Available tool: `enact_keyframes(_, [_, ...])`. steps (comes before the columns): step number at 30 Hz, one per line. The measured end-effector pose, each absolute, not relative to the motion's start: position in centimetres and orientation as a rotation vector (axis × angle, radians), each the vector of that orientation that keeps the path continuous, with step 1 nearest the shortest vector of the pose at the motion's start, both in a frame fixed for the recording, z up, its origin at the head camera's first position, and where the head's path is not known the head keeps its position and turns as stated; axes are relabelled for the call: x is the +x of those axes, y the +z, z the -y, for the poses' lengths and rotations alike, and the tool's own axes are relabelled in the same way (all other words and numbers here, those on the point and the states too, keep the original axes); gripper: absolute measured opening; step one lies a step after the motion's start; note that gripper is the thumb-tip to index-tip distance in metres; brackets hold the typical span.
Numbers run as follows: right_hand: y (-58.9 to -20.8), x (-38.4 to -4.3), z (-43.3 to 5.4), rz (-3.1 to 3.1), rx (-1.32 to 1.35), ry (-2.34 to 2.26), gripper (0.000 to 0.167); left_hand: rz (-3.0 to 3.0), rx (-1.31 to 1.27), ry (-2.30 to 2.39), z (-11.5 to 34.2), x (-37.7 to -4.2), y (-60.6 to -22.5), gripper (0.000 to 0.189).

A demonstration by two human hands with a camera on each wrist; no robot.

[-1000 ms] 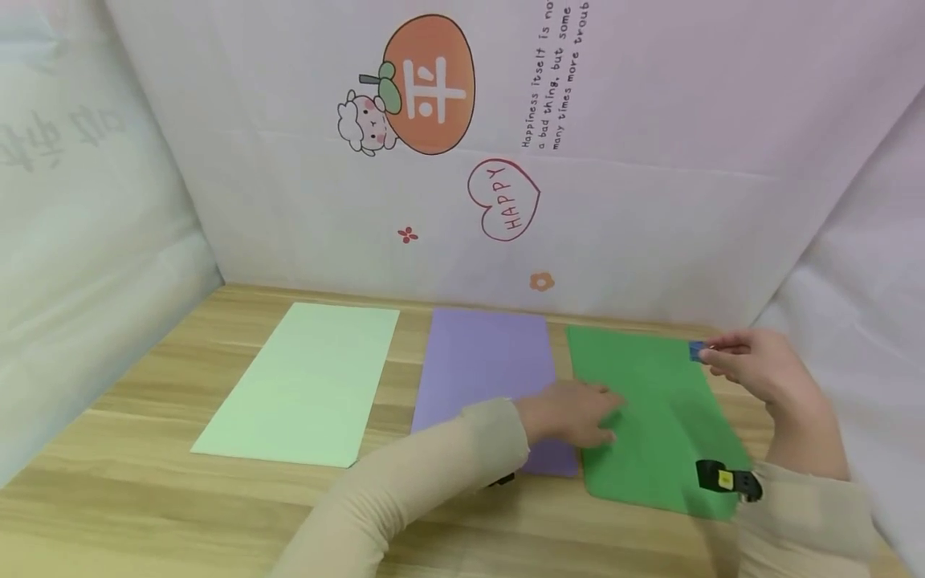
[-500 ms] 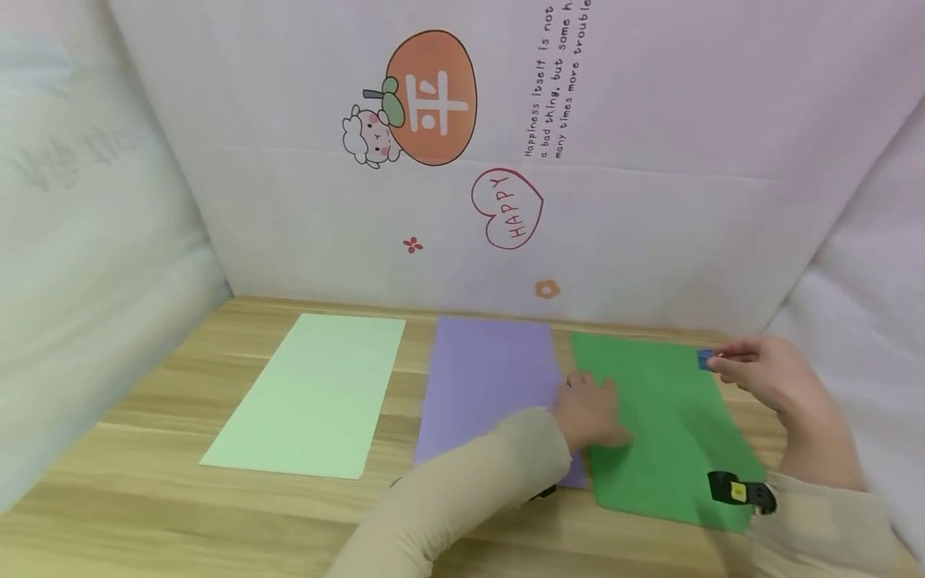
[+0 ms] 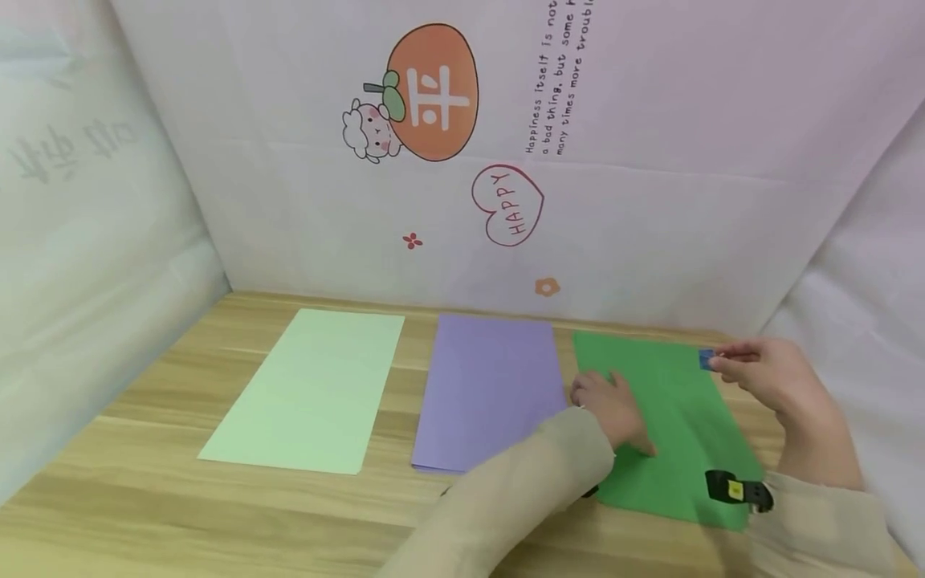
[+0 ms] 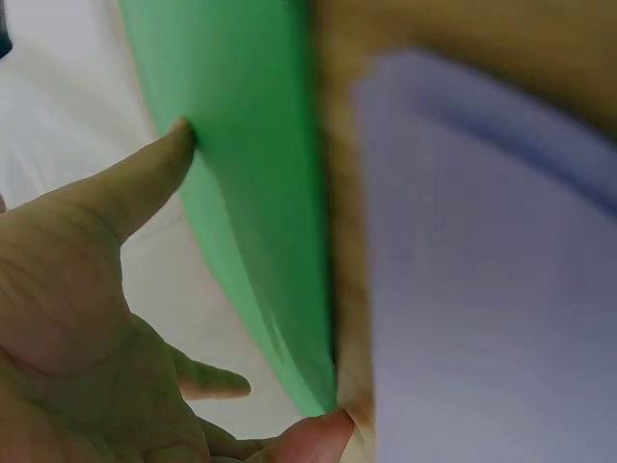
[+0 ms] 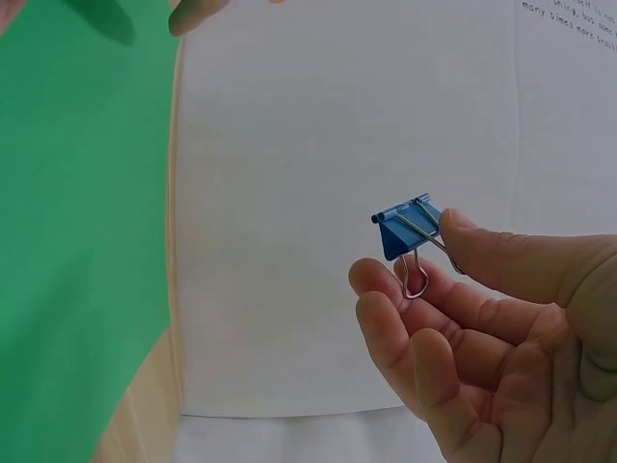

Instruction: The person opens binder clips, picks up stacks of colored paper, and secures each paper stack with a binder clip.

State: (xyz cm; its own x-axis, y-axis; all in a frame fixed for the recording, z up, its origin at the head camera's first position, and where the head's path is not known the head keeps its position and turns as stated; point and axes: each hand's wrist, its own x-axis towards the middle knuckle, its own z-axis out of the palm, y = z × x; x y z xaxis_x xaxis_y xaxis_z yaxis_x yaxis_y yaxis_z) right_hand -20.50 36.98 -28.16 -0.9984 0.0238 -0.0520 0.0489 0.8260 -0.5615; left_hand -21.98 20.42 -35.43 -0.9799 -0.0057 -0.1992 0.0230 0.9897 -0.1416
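Observation:
In the head view, my left hand is at the left edge of the green paper, fingers spread. Its thumb touches the paper's face in the left wrist view, while a fingertip is right at the paper's corner. My right hand is raised beside the far right part of the green paper. Between thumb and fingers it pinches a small blue binder clip by its silver wire handles. The clip's mouth points away from the palm.
Left of the green paper lies purple paper, its near edge showing more than one layer. Farther left is a pale green sheet. All rest on a wood-grain table, with printed white cloth hanging behind and at the sides.
My left hand has slid right and turned, its fingers now pointing away from me along the green paper's left edge. The right hand stays nearly in place with the binder clip.

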Motion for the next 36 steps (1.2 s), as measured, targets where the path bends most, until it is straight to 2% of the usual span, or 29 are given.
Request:
enact_keyframes(13, [-28.1,-20.8,-37.3,-2.987,0.048,-0.918,0.052,-2.924,-0.022,-0.022,-21.4,-23.3,-35.3,0.130])
enact_keyframes(22, [-28.2,-20.5,-37.9,-2.991,0.049,-0.905,0.050,-2.888,-0.137,0.389,-21.4,-23.4,-36.2,0.130])
enact_keyframes(31, [-28.2,-20.5,-37.8,-2.983,0.061,-0.909,0.052,-2.815,-0.128,0.524,-20.1,-23.2,-35.2,0.113])
enact_keyframes(36, [-28.2,-20.5,-37.9,-2.997,0.045,-0.895,0.051,-2.716,-0.114,0.768,-18.2,-23.9,-34.9,0.105])
